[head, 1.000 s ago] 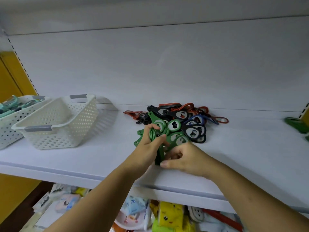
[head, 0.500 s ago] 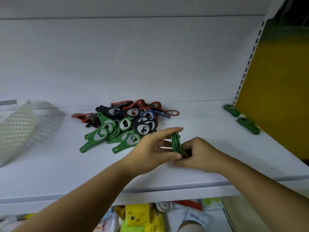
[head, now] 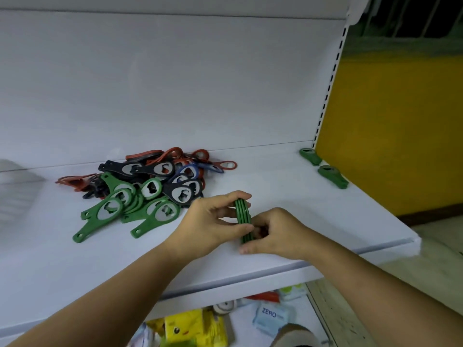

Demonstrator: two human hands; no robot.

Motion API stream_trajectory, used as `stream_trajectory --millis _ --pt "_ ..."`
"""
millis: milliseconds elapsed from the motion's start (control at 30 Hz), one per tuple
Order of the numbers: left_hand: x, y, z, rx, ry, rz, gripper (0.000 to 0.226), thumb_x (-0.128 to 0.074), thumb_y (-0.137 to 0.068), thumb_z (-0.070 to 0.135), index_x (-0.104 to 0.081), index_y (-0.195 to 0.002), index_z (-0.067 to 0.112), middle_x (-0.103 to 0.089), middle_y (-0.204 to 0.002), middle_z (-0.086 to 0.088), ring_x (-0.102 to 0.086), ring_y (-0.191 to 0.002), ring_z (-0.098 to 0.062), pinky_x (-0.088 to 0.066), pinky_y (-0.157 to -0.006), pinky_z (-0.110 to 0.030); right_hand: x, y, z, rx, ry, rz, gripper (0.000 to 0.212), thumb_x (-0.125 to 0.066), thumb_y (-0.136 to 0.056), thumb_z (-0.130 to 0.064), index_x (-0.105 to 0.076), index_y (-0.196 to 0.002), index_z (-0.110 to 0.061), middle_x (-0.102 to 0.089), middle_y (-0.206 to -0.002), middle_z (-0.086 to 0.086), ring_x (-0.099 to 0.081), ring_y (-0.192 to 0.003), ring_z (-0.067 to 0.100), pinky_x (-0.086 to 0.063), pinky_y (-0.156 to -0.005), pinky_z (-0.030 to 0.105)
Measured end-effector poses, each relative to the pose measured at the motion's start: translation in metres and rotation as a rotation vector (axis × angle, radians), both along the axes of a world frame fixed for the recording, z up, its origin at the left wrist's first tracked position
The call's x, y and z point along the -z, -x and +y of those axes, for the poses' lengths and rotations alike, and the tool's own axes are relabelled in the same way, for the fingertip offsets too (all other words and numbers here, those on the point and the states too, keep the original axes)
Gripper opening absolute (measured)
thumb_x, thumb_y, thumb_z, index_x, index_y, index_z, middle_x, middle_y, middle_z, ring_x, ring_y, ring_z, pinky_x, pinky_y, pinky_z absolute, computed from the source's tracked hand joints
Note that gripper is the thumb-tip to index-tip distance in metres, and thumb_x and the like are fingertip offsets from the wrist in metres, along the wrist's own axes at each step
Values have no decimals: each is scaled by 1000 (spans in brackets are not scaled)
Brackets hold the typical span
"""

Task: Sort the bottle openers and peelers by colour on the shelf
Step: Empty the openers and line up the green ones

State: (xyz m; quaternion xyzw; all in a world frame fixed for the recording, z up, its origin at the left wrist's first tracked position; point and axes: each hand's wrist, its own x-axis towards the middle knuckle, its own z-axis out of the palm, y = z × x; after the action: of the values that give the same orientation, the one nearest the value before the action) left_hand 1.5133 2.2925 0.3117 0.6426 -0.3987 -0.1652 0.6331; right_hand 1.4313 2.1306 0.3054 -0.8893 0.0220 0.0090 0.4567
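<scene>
A small stack of green bottle openers (head: pixel 242 213) stands on edge near the front of the white shelf (head: pixel 300 216). My left hand (head: pixel 210 224) pinches the stack from the left and my right hand (head: pixel 273 231) grips it from the right. To the left lies a mixed pile of openers (head: pixel 160 181): green ones in front, black and blue in the middle, red at the back. Two more green openers (head: pixel 332 175) lie apart at the shelf's far right.
A white perforated basket (head: pixel 17 191) shows blurred at the left edge. A yellow panel (head: pixel 390 126) and a slotted upright (head: pixel 328 88) close the shelf's right end. Packaged goods (head: pixel 190 326) sit on the lower shelf.
Both hands lifted a stack of green openers out of the pile and carried it to the right. My view swung right, so the baskets slid out at the left.
</scene>
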Motion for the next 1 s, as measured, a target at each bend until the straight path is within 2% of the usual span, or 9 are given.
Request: stream_trajectory --millis 133,367,467,533,600,633,733,833,1000 --pt "-6 0 -5 17 59 108 47 -78 -58 6 -70 -102 19 -72 -99 -13 -71 -89 -29 -57 -83 -39 -11 6 -6 18 -93 56 17 -83 -71 -22 -69 -61 -21 -56 -53 -12 -46 -53 4 -37 -55 20" --pt "-10 18 -30 172 167 192 43 -77 -65 -6 -74 -97 21 -72 -100 -14 -70 -91 -32 -57 -78 -36 -19 38 -21 153 -108 12 12 -82 -71 -20 -73 -64 -15 -62 -63 6 -49 -59 13 -37 -59 27" --pt "-13 29 -45 223 167 204 51 -72 -63 -2 -65 -110 14 -72 -105 -12 -68 -100 -29 -56 -82 -33 -22 53 -34 222 -71 26 14 -82 -70 -22 -73 -64 -14 -63 -64 7 -50 -60 14 -37 -60 28" --pt "-14 32 -52 281 80 184 62 -72 -65 5 -57 -122 23 -69 -115 -6 -64 -109 -17 -53 -90 -27 -24 64 -47 278 -10 51 20 -83 -69 -23 -71 -59 -11 -55 -58 5 -46 -57 13 -33 -58 26" --pt "-9 24 -58 284 -110 41 65 -72 -72 22 -46 -131 36 -59 -130 3 -53 -121 -3 -40 -106 -23 -30 73 -64 356 73 102 31 -83 -69 -25 -64 -53 -7 -43 -52 3 -37 -51 12 -26 -55 25" --pt "-3 15 -61 210 -253 -109 63 -70 -77 32 -43 -133 39 -52 -137 7 -46 -127 0 -32 -110 -22 -33 77 -76 413 120 136 38 -83 -69 -25 -57 -46 -9 -37 -48 0 -32 -46 11 -23 -52 25" --pt "17 -7 -69 -27 -591 -537 50 -59 -91 38 -46 -138 32 -38 -149 6 -31 -139 -8 -20 -109 -18 -42 83 -114 587 302 280 55 -83 -66 -27 -33 -45 -17 -28 -45 -3 -26 -41 11 -17 -48 25" --pt "32 -11 -75 -68 -582 -652 38 -53 -95 28 -54 -133 23 -44 -146 3 -34 -138 -10 -17 -103 -10 -49 85 -142 700 400 397 52 -84 -63 -25 -34 -52 -16 -33 -54 -1 -33 -48 14 -20 -47 25" --pt "37 -13 -76 -106 -574 -696 35 -52 -95 26 -58 -130 23 -44 -146 5 -37 -136 -9 -18 -105 -13 -55 74 -153 712 470 519 48 -81 -66 -18 -34 -57 -13 -35 -55 2 -34 -47 16 -24 -47 22"
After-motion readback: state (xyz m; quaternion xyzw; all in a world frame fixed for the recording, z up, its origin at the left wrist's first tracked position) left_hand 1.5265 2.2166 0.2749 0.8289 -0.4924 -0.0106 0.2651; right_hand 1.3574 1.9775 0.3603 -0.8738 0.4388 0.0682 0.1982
